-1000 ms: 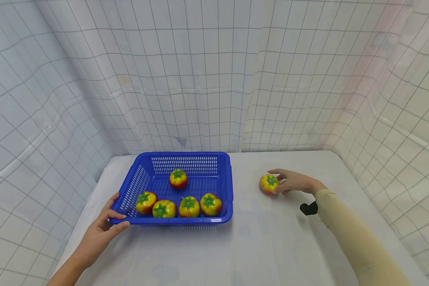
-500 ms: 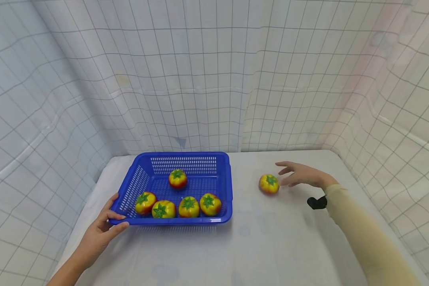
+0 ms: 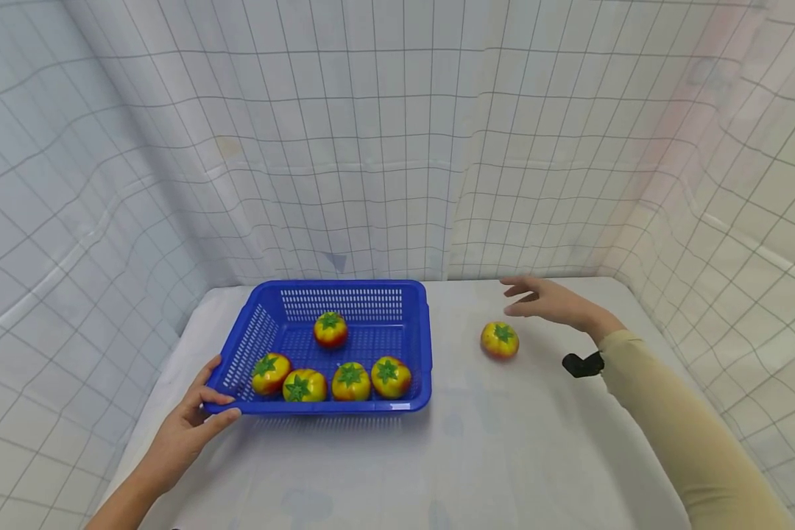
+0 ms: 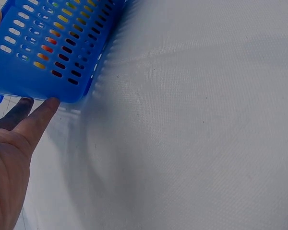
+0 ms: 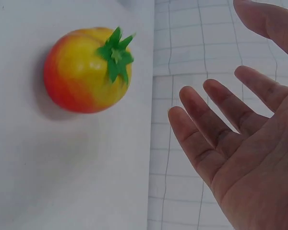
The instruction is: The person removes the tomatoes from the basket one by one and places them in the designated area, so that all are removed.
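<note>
At the near left corner of a blue plastic basket (image 3: 419, 346), my left hand (image 3: 180, 436) grips the rim, thumb on the near edge and fingers along the left side. In the left wrist view two fingertips touch the slotted basket wall (image 4: 43, 86). Several yellow-red toy tomatoes with green star-shaped tops lie in the basket: one tomato (image 3: 331, 330) towards the back, the others along the near wall. Right of the basket, a single tomato (image 3: 500, 340) sits on the table. Holding nothing, my right hand (image 3: 550, 302) hovers behind and right of it, fingers spread in the right wrist view.
White cloth covers the table (image 3: 477, 456). Grid-patterned white curtains (image 3: 397, 147) stand around the back and both sides. A black band-like piece (image 3: 583, 364) sits at my right wrist, beside the beige sleeve (image 3: 676, 427).
My right hand has let go of the tomato on the table, drawn back to the right, then moved up and away behind it. The left hand and basket stay put.
</note>
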A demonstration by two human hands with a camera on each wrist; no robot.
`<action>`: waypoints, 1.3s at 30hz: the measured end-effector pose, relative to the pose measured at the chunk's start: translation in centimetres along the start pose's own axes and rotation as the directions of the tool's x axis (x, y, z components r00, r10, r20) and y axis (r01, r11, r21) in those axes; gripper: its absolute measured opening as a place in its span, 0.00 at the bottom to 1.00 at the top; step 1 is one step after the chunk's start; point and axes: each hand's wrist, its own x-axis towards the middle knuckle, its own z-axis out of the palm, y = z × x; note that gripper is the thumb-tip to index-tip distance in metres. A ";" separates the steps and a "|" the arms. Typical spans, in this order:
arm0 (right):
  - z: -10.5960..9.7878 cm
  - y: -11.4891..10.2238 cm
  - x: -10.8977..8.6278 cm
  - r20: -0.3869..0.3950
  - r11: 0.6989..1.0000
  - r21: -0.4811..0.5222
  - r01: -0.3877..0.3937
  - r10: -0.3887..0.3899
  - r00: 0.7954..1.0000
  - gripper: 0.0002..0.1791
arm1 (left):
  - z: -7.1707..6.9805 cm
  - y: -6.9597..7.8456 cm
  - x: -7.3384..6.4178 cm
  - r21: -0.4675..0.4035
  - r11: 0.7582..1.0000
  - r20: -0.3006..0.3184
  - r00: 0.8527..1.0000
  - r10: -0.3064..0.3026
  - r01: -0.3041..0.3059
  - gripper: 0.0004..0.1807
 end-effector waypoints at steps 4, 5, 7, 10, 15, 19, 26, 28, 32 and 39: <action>0.5 -2.0 0.9 -0.007 1.000 0.012 0.029 -0.029 1.000 0.40 | 0.0 0.0 0.0 -0.009 1.000 0.002 1.000 0.002 -0.002 0.17; 0.7 -2.6 1.1 -0.006 0.999 0.008 0.040 -0.040 0.999 0.40 | 0.0 -0.1 0.0 -0.015 1.000 0.003 1.000 0.004 -0.004 0.17; 1.1 -3.7 1.6 -0.007 0.998 0.000 0.059 -0.059 0.998 0.39 | 0.1 0.0 0.1 -0.032 0.999 0.007 1.000 0.005 -0.005 0.17; 2.0 -5.4 2.4 0.004 0.995 -0.015 0.095 -0.095 0.995 0.39 | 0.1 0.0 0.1 -0.048 0.999 0.009 1.000 0.010 -0.009 0.17; 3.9 -7.9 4.2 0.034 0.988 -0.021 0.150 -0.149 0.988 0.40 | 0.0 -0.1 0.0 -0.043 0.999 0.004 1.000 0.018 -0.018 0.17; 5.6 -9.9 5.7 0.052 0.984 -0.033 0.177 -0.175 0.983 0.37 | 0.0 -0.3 0.0 -0.038 0.999 0.002 1.000 0.028 -0.028 0.17; 8.6 -13.2 8.4 0.111 0.975 -0.072 0.210 -0.202 0.973 0.34 | 0.1 -0.4 0.1 -0.046 0.998 0.002 0.999 0.034 -0.033 0.16; 9.5 -13.9 9.2 0.130 0.972 -0.080 0.221 -0.210 0.969 0.33 | 0.1 -0.3 0.1 -0.049 0.998 0.002 0.999 0.032 -0.032 0.16; 11.4 -14.7 10.7 0.168 0.972 -0.080 0.221 -0.205 0.964 0.34 | 0.0 -0.1 0.0 -0.061 0.998 0.003 1.000 0.029 -0.029 0.16; 14.0 -15.3 12.8 0.202 0.981 -0.071 0.179 -0.161 0.966 0.36 | 0.1 -0.1 -0.1 -0.072 0.997 -0.007 1.000 0.026 -0.026 0.15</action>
